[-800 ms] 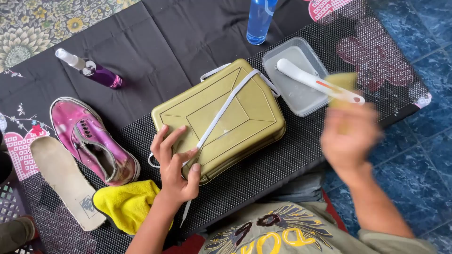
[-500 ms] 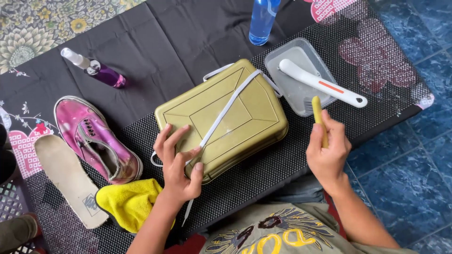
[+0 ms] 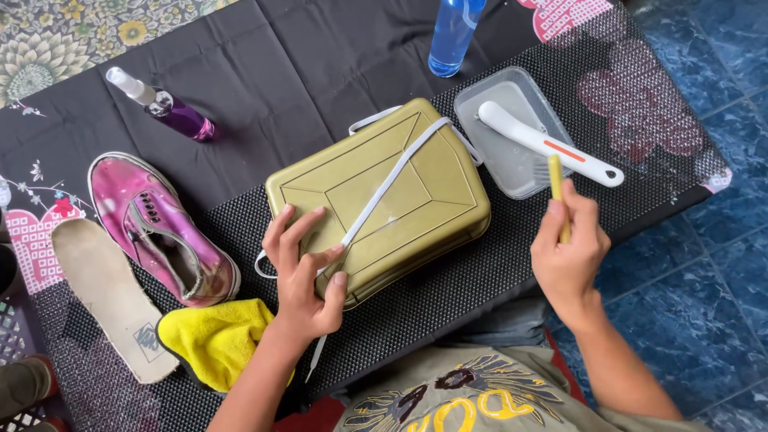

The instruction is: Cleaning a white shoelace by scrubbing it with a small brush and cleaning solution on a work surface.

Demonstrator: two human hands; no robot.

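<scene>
A gold-green upturned tray (image 3: 384, 196) lies in the middle of the black mat, with a white shoelace (image 3: 384, 188) stretched diagonally across it. My left hand (image 3: 304, 276) presses flat on the tray's near left corner, fingers pinning the lace. My right hand (image 3: 570, 256) grips a yellow-handled toothbrush (image 3: 556, 180), its bristle end pointing into a clear plastic tub (image 3: 500, 152) of water. A white brush (image 3: 548, 144) with an orange stripe lies across that tub.
A pink sneaker (image 3: 160, 232) and a loose insole (image 3: 108, 292) lie at the left, a yellow cloth (image 3: 216, 336) near my left forearm. A purple spray bottle (image 3: 164, 108) and a blue bottle (image 3: 452, 36) stand at the back. Blue tiled floor (image 3: 704, 280) lies to the right.
My right hand has come down and inward from a blurred raised position, now holding the yellow toothbrush upright at the tub's near edge. The left hand stays on the tray and lace.
</scene>
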